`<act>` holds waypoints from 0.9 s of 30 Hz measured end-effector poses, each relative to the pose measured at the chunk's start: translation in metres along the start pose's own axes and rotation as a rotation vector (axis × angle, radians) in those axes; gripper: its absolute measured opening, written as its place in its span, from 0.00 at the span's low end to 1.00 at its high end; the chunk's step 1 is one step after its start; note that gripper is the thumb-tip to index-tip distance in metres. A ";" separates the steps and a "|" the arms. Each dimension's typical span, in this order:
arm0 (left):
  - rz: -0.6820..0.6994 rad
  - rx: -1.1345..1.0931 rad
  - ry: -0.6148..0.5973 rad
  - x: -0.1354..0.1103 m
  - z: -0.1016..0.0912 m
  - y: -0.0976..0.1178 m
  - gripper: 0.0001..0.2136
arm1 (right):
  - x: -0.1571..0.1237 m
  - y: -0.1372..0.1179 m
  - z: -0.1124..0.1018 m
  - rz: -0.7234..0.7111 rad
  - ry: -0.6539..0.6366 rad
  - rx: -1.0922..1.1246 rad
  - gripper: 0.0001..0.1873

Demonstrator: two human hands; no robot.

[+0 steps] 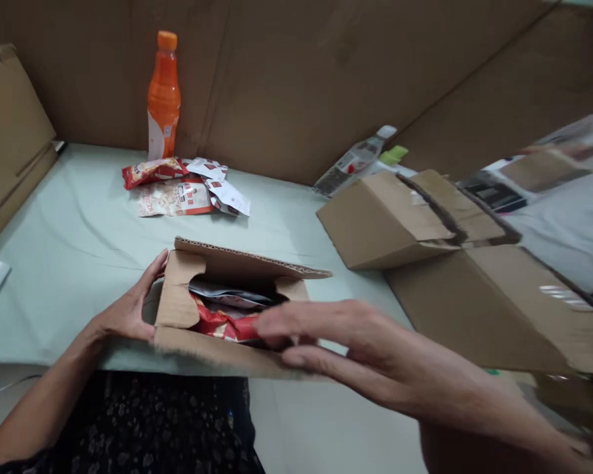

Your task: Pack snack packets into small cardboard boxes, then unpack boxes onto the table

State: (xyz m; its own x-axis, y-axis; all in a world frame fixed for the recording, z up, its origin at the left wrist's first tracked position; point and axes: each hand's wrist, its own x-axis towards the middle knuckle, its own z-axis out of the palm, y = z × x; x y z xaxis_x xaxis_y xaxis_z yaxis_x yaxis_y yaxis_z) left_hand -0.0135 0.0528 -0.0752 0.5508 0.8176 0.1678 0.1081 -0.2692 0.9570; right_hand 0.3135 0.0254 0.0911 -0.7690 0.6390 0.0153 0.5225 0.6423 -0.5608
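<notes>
A small open cardboard box stands at the table's near edge, flaps raised. My left hand grips its left end, thumb by the front corner and fingers round the back one. Inside lie a red snack packet and a grey-white packet behind it. Over the box's right half is my right hand, its fingers reaching in at the red packet's right end and its thumb near the front flap. Motion blur hides whether those fingers hold the packet.
Behind the box are several snack packets and an upright orange drink bottle. To the right stand cardboard boxes, a tilted clear bottle and a person's pale sleeve. Another carton borders the left.
</notes>
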 end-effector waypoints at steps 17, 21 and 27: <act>-0.021 0.004 0.023 -0.001 0.003 0.001 0.62 | 0.052 0.035 0.043 0.198 -0.150 -0.291 0.18; -0.001 0.003 0.059 0.000 0.002 0.005 0.60 | 0.035 0.035 0.033 0.091 0.088 -0.231 0.22; 0.046 -0.029 0.039 -0.002 0.001 -0.002 0.59 | 0.027 0.033 0.026 -0.070 0.342 -0.208 0.21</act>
State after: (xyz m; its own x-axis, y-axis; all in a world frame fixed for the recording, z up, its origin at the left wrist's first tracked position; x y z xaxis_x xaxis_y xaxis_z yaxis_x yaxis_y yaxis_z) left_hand -0.0139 0.0516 -0.0781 0.5222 0.8239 0.2201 0.0591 -0.2924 0.9545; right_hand 0.2999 0.0528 0.0513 -0.6564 0.6725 0.3418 0.5638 0.7384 -0.3700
